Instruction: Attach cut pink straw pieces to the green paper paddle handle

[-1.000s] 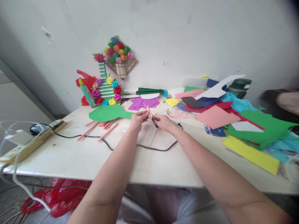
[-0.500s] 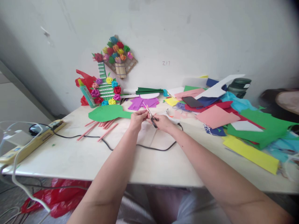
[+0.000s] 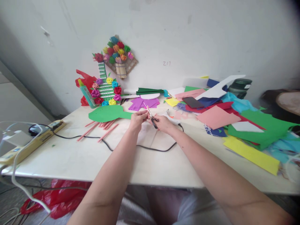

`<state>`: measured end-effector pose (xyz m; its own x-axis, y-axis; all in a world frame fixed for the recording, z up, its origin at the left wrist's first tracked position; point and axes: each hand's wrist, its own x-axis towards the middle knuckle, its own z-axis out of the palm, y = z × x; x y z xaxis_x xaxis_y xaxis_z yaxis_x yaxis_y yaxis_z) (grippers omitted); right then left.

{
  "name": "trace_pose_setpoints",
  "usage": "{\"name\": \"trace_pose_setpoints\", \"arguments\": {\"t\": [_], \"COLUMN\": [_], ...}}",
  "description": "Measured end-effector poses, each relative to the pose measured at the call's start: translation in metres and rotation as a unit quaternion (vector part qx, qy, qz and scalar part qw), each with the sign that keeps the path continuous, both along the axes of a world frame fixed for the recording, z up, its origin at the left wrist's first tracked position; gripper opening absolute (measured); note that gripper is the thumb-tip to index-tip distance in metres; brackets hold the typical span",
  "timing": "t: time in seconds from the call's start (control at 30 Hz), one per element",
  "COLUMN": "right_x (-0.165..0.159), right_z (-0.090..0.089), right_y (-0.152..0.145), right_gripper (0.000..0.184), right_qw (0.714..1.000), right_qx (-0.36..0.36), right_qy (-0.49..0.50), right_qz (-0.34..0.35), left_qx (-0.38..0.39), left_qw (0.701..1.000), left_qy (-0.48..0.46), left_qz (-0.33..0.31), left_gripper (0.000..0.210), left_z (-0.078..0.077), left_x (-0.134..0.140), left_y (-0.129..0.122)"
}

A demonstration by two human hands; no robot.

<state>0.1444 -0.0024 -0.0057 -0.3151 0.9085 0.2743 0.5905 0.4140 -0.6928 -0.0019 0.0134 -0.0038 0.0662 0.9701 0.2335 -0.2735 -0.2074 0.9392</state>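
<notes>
Scissors point(image 3: 154, 122) gripped in my right hand point(image 3: 163, 123) point toward eleven o'clock; at nine, my left hand point(image 3: 139, 120) pinches what looks like a pink piece point(image 3: 148, 116) beside the blades point(image 3: 147, 108). Short snips, clear of skin, should serve best.

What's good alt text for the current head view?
Right hand holds scissors; left hand beside it pinches what looks like a pink stick, over a white table. Green cutout and more sticks lie left, coloured sheets right.
</notes>
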Motion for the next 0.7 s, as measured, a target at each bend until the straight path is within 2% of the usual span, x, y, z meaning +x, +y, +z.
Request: {"name": "trace_pose_setpoints", "arguments": {"t": [0.23,0.7], "right_x": [-0.0038,-0.0103], "right_z": [0.0078,0.0056], "right_y": [-0.0064,-0.0073], "right_gripper": [0.037,0.031], "right_qw": [1.0,0.995], "right_qx": [0.009,0.048], "right_qy": [-0.016,-0.063], "right_qz": [-0.022,-0.053], "left_qx": [-0.007,-0.024], "left_qw": [1.0,1.0], "left_qy": [0.002,-0.016], "left_qz": [0.007,-0.005], "left_gripper": [0.021,0.015], "left_z": [0.0018,-0.0032], "left_x": [-0.0005,-0.0036], "left_y": [-0.0012,0.0048]}}
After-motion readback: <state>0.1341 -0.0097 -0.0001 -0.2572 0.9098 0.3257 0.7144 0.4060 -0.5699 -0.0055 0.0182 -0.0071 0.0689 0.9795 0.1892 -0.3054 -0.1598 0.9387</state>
